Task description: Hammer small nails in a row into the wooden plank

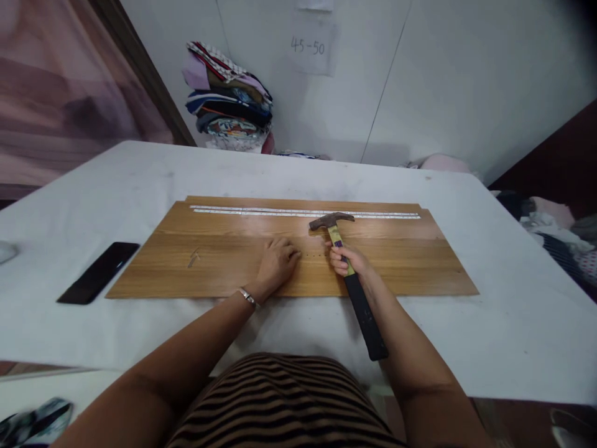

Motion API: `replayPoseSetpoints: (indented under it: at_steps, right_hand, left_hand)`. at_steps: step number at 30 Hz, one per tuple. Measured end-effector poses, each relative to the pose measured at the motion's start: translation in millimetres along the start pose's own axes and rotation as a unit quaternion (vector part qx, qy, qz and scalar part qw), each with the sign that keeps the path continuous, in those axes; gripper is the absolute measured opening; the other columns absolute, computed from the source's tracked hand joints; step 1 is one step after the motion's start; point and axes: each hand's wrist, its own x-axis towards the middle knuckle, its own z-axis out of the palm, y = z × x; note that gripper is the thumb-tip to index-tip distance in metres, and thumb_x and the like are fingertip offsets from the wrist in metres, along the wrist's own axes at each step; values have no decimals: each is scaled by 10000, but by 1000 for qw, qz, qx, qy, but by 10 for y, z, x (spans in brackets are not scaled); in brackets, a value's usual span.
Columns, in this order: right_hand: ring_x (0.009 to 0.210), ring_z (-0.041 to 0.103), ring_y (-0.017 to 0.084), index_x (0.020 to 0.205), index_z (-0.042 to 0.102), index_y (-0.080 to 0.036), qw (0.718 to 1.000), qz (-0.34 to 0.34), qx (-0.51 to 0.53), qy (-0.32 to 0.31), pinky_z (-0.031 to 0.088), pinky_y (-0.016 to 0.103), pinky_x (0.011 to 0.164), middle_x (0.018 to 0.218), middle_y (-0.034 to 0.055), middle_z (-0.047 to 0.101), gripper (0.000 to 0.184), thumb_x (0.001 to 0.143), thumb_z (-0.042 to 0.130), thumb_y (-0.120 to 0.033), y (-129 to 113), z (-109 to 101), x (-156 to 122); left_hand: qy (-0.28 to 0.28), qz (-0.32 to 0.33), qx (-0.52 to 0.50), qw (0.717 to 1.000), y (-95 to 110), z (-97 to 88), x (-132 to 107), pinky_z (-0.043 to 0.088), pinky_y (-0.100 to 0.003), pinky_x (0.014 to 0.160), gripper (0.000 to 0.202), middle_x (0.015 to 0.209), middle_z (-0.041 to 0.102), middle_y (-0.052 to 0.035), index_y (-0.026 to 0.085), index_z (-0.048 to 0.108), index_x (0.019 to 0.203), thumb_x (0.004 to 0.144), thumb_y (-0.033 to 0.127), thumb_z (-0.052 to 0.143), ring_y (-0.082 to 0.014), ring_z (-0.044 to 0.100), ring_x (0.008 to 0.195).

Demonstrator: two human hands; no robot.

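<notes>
My right hand (pixel 345 260) is wrapped round the yellow upper handle of a claw hammer (pixel 366 317). The hammer's rusty head (pixel 330 221) is tilted above the wooden board (pixel 396 261), and its black rubber grip points back towards my body. On the board rests my left hand (pixel 278 260), fingers curled with thumb and fingertips close together. Whatever they pinch, if anything, is too small to make out. Between my hands runs a short row of small dark dots (pixel 313 255), perhaps nail heads. A few thin nails (pixel 193 257) lie loose on the board's left part.
Two white measuring strips (pixel 261 211) run along the board's far side. A black phone (pixel 99 272) lies left of the board on the white-covered table (pixel 504 323). Folded clothes (pixel 233 102) are stacked against the wall behind; more cloth lies at the right.
</notes>
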Motion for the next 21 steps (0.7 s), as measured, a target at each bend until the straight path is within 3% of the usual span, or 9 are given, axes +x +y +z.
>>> replayPoseSetpoints:
  at_steps: [10, 21]
  right_hand:
    - [387, 290, 50, 1053, 511, -211, 1000, -6, -19, 14, 182, 166, 345, 590, -129, 396, 338, 799, 724, -276, 0, 49, -19]
    - [375, 296, 52, 1065, 508, -214, 999, -27, -43, 11, 221, 165, 341, 579, -140, 412, 387, 766, 734, -311, 20, 42, -10]
  left_hand:
    - [9, 2, -1, 1000, -10, 13, 19, 424, -429, 948, 208, 890, 691, -63, 204, 733, 752, 925, 275, 642, -234, 612, 953]
    - [21, 15, -31, 999, -62, 47, -5, 444, -411, 944, 133, 951, 698, -60, 208, 745, 865, 919, 253, 632, -226, 621, 981]
